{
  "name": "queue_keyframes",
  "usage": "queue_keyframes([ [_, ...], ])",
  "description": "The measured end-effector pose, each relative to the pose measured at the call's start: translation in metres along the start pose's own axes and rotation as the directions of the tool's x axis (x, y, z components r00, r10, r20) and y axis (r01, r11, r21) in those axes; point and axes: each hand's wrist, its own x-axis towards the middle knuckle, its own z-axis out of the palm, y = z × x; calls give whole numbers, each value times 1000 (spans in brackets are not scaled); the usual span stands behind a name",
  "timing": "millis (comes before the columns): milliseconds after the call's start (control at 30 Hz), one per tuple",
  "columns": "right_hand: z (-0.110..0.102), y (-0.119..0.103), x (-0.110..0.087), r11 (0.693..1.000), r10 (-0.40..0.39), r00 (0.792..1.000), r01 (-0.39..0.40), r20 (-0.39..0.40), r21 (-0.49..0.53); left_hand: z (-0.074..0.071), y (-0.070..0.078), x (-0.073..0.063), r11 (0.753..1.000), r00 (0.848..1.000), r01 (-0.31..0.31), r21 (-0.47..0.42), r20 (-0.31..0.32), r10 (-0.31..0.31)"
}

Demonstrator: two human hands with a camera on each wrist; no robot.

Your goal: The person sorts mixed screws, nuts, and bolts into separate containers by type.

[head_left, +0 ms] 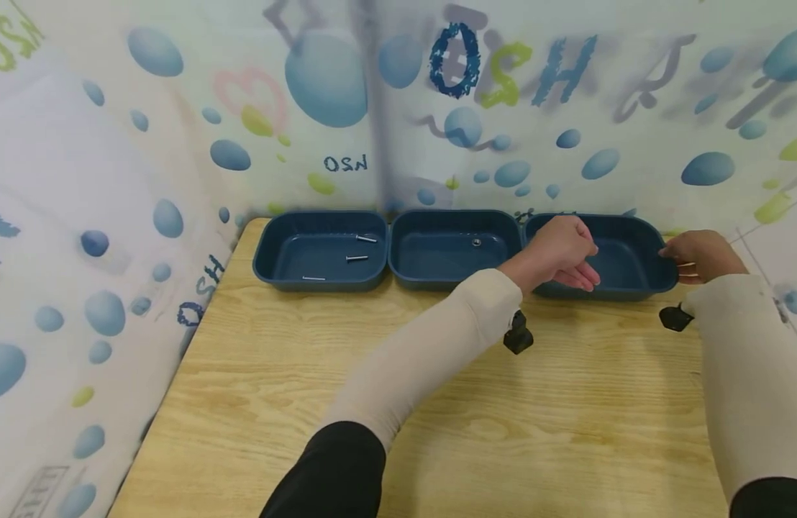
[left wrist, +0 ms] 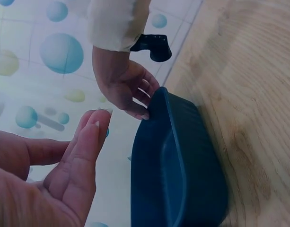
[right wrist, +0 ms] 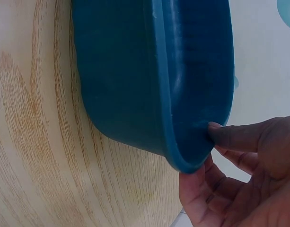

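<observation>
My right hand (head_left: 703,253) pinches the right-end rim of the right blue bin (head_left: 625,255), thumb inside the wall and fingers outside. In the right wrist view the thumb (right wrist: 239,137) presses against the inner wall near the corner. Over the left part of the same bin hovers my left hand (head_left: 567,252), its fingers fairly straight and close together. Its palm and fingers (left wrist: 81,165) show nothing held in the left wrist view, and they are apart from the bin's wall. The inside of the right bin shows no loose parts; its left portion is hidden behind the left hand.
A middle blue bin (head_left: 431,252) holds a small metal nut (head_left: 476,242). The left blue bin (head_left: 288,252) contains two screws (head_left: 357,258) and a thin pin-like piece (head_left: 313,278). All stand in a row along the wooden table's (head_left: 256,374) back edge, against a patterned curtain (head_left: 424,129).
</observation>
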Motion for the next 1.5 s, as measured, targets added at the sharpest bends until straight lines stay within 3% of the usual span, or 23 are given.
queue_keyframes([
  [467, 6, -7, 2, 1000, -1, 1000, 1, -18, -26, -10, -4, 6, 999, 999, -34, -42, -38, 32],
  [667, 4, 19, 40, 1000, -17, 999, 16, -48, -27, -16, -9, 6, 997, 999, -45, -60, -32, 43],
  [800, 3, 36, 59, 998, -48, 998, 46, -47, -29, -20, -12, 0, 996, 999, -53, -69, -12, 52],
  [1233, 2, 48, 74, 994, -93, 994, 90, -57, -54, -32, -14, -29, 995, 995, -69, -73, 67, 74],
  [1367, 1, 45, 63, 994, -96, 995, 94, -37, -53, -34, -14, -41, 995, 990, -56, -82, 124, 66],
  [1500, 1, 20, 20, 998, -57, 998, 56, -22, -27, -35, -19, -48, 995, 985, -44, -92, 160, 58],
])
